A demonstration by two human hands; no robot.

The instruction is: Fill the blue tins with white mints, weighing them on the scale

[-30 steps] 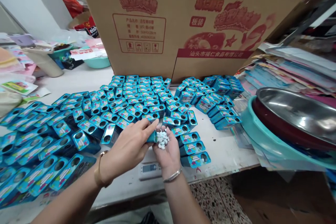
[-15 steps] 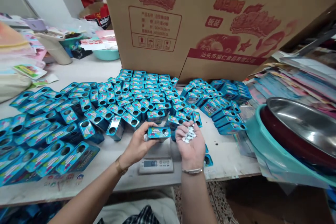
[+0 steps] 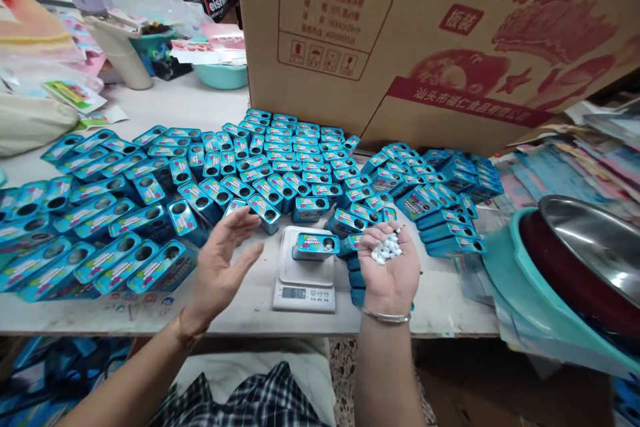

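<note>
A blue candy tin (image 3: 311, 245) with a round hole in its top stands on the small white kitchen scale (image 3: 306, 273), and pale pieces show in the hole. To the left of the scale, my left hand (image 3: 229, 260) is open with fingers apart, holding nothing. My right hand (image 3: 390, 280), palm up and cupped to the right of the scale, holds a small heap of white candies (image 3: 387, 250). The scale's display (image 3: 294, 293) is lit, but its digits are too blurred to read.
Many similar blue tins (image 3: 285, 160) cover the table behind and to the left. A large printed cardboard box (image 3: 340, 20) stands at the back. Nested basins (image 3: 515, 260) sit at the right edge, and a turquoise bowl (image 3: 223, 75) stands at the back left.
My left hand has let go of the tin, which rests on the scale, and has drawn away to the left. My right hand still cups the candies. The camera view has shifted.
</note>
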